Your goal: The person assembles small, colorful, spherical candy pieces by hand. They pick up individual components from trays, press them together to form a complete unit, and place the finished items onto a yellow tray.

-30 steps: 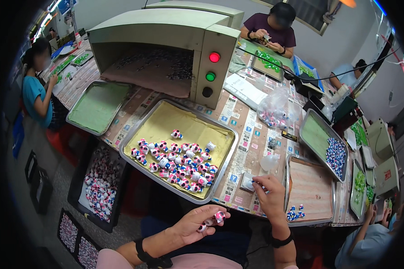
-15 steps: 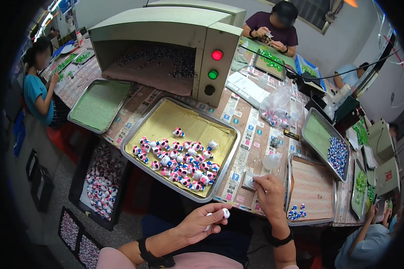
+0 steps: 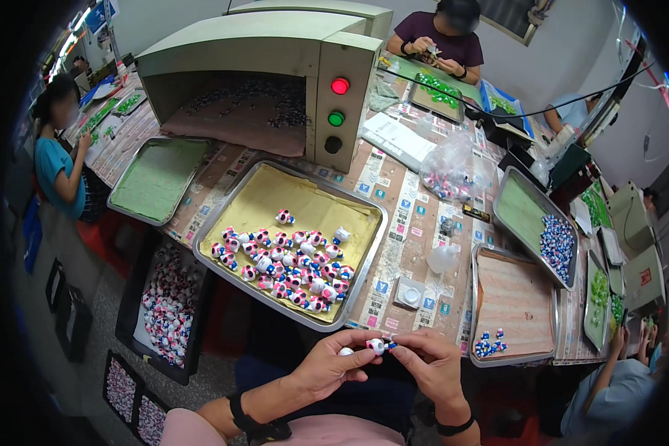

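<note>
My left hand (image 3: 327,368) pinches a small white figurine head (image 3: 375,346) with a dark spot on it, and another white piece (image 3: 346,351) shows in its curled fingers. Against that head, the fingertips of my right hand (image 3: 427,362) press a tiny blue figurine body (image 3: 392,345). Just beyond both hands, a metal tray (image 3: 381,223) lined with yellow paper bears many white, pink and blue figurines (image 3: 293,260). A small square block (image 3: 409,293) with a round white top stands on the table past my right hand.
A translucent squeeze bottle (image 3: 443,258) and a tied plastic bag (image 3: 453,171) stand right of the yellow tray. Farther right, an orange-lined tray (image 3: 516,297) holds small blue bodies. The oven (image 3: 238,59) rises behind. Black bins (image 3: 189,364) of figurines lie below left. Co-workers sit around.
My right hand has come from the square block to my left hand and now holds a blue body against the white head. The view has shifted slightly.
</note>
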The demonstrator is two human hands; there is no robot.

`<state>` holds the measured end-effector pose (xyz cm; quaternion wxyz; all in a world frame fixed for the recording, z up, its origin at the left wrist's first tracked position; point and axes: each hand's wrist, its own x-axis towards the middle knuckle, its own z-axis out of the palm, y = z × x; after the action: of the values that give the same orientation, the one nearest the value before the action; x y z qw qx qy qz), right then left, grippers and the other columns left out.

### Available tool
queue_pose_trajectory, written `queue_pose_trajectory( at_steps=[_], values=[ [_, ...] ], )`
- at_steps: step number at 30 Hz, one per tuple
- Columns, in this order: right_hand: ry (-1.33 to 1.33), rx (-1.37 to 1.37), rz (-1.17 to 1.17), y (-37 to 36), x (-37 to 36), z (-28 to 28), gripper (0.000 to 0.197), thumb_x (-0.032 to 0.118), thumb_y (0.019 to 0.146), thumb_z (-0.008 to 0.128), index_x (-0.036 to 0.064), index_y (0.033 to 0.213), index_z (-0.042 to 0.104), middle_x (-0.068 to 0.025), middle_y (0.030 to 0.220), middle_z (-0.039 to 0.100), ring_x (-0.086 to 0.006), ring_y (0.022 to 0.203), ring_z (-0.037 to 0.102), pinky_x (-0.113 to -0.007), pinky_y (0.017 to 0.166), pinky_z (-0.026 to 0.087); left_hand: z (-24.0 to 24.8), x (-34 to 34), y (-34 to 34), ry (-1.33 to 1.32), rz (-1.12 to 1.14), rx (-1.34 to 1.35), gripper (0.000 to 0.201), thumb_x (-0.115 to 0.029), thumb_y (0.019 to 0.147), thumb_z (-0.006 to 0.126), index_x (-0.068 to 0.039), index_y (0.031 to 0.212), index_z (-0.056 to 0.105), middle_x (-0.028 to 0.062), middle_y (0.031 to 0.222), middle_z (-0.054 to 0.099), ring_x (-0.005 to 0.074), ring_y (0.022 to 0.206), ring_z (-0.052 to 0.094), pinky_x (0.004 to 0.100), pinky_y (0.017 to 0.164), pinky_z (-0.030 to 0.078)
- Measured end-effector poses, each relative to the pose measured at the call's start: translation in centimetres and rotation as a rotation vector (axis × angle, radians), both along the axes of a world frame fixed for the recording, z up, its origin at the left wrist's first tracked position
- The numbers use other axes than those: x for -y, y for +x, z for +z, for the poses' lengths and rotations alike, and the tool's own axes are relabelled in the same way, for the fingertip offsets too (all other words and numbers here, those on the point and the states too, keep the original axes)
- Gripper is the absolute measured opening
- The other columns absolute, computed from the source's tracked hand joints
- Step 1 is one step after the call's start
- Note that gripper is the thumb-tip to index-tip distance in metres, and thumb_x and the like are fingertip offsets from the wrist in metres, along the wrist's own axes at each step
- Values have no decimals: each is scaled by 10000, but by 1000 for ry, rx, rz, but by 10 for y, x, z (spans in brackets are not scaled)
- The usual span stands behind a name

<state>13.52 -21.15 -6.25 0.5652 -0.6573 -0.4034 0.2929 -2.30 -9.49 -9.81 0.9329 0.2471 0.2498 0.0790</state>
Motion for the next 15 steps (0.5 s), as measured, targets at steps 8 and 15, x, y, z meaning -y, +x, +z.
queue_pose_trajectory(
  at_steps=[8, 15],
  values=[
    [-76, 101, 61, -2, 4, -2, 207, 41, 799, 750, 14, 1002, 724, -79, 856, 661, -120, 762, 614, -221, 650, 470, 5, 6, -1, 114, 36, -48, 362, -64, 865, 693, -26, 1211, 593, 68, 1056, 656, 131, 911, 657, 211, 655, 576],
    [-73, 85, 106, -1, 6, 2, 164, 69, 802, 742, 26, 960, 733, -85, 788, 662, -132, 706, 609, -239, 611, 458, 10, 11, 0, 235, 42, -99, 292, -42, 853, 699, 8, 1135, 641, 108, 1001, 681, 159, 846, 680, 226, 650, 582]
  ],
)
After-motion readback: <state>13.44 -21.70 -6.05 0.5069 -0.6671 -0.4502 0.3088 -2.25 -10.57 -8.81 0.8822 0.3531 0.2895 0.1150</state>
